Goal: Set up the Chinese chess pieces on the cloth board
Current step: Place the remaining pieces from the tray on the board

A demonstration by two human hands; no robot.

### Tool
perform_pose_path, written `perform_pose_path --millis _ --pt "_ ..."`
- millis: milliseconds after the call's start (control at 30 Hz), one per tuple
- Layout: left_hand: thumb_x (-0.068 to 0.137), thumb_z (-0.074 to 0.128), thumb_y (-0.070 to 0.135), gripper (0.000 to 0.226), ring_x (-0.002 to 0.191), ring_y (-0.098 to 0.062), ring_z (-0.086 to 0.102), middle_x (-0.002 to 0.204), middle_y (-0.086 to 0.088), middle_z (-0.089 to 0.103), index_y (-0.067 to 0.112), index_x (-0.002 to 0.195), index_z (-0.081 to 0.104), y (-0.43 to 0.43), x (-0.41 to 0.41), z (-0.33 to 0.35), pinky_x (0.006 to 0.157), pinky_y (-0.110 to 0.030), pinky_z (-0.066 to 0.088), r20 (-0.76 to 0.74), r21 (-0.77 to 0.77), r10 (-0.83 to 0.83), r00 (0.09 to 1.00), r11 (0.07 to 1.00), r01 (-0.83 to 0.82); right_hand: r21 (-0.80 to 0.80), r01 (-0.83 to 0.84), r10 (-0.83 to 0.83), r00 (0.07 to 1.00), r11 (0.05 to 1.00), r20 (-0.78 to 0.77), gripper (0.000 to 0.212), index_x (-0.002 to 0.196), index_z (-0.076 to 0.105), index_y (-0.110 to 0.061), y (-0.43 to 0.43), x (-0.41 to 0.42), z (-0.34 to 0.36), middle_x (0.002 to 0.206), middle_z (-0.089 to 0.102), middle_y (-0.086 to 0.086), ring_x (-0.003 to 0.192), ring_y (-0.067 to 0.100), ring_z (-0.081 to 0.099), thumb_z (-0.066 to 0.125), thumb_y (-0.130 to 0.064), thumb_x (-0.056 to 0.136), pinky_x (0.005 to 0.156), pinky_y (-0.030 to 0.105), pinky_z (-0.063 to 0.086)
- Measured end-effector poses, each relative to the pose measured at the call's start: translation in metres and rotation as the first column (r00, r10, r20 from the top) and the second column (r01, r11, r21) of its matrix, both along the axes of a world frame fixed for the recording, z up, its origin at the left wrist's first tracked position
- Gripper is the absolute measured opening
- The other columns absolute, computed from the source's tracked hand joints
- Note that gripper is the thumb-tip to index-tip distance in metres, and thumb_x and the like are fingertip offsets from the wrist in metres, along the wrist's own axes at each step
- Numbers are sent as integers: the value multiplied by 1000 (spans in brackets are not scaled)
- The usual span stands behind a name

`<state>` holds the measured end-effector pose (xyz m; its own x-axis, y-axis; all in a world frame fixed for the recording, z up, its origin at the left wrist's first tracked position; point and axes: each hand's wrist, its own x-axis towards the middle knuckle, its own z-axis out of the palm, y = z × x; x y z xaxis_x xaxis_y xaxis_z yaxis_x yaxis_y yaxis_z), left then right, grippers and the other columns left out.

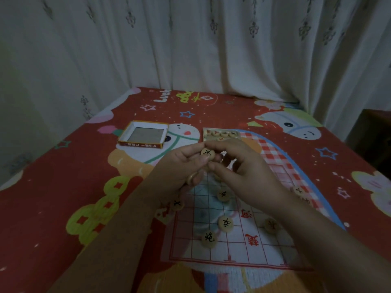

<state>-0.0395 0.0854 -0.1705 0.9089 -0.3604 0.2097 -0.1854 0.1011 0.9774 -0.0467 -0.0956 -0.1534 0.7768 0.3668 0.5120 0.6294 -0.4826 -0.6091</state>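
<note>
Up top, piece (207, 154) between both hands (243, 172).

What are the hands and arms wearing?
Nothing that shows. The left hand and right hand are bare, with no gloves. Both forearms are bare too: no sleeves, watch or bracelets in view. The picture is too dim to rule out a ring.
</note>
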Motion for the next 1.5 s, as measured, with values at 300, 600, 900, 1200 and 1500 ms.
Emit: perform_pose_path --millis 300,600,900,1200,1500 --pt "94 61 26 46 36 -15 30 54 -4 51 25 139 53 6 5 -6 36 -19 27 4 47 -41 999 998 41 -10 10 -11 999 1000 -41 24 109 71 -26 -5 0 9 101 66 -17 81 6 62 73 -19 85 65 12 43" --pt "99 44 6 33 56 -9 48 84 -2 57 10 130 55 24 31 -17 34 -18 26 -390 -403 210 896 836 -372 14 63 -61 992 998 -110 23 102 64 -29 -15 1 1 100 57 -30 80 2 54 76 -23 84 65 10 41" --pt "103 38 8 26 60 -7 44 80 -2 54 6 127 48 33 45 -27 31 -15 27 -563 -535 126 816 698 -477 -1 76 -76 992 997 -103 27 104 62 -32 -15 2 -4 106 58 -27 84 5 54 76 -26 82 66 11 41" --pt "104 43 31 23 47 -2 40 72 5 51 15 92 56 41 44 -28 31 -14 24 -627 -480 225 746 643 -597 -71 115 -126 975 991 -183 15 93 64 -35 -1 12 -14 86 59 -11 70 0 54 75 -33 83 59 12 40" --pt "104 44 32 28 41 -2 42 73 0 62 8 99 57 43 47 -29 31 -15 24 -655 -442 226 721 660 -608 -208 -1 -41 980 978 -196 18 99 67 -37 7 1 -23 97 62 -13 91 -1 54 73 -34 82 73 17 40"
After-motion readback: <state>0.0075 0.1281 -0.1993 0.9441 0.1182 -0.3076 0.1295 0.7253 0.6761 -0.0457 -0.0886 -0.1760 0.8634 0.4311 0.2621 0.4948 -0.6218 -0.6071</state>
